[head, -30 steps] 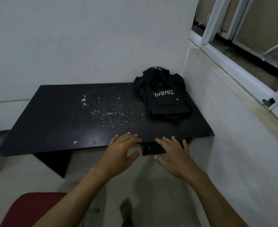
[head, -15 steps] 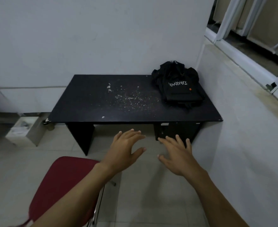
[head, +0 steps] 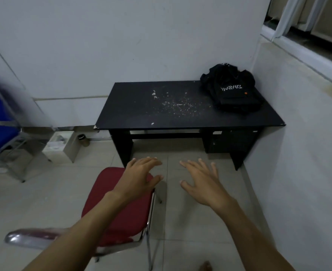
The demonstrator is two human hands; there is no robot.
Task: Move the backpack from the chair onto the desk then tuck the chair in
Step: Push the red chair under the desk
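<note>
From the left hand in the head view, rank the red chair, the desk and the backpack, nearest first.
From the left hand:
1. Red chair, directly beneath the hand.
2. Desk, ahead against the wall.
3. Backpack, on the desk's far right corner.

Head view, high, facing down at desk (head: 180, 106)

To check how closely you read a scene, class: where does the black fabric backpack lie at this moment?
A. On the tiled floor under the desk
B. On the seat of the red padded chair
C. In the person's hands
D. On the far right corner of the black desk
D: the black fabric backpack rests on the far right corner of the black desk, by the wall; the red padded chair holds no bag, and both hands are spread and hold nothing.
</note>
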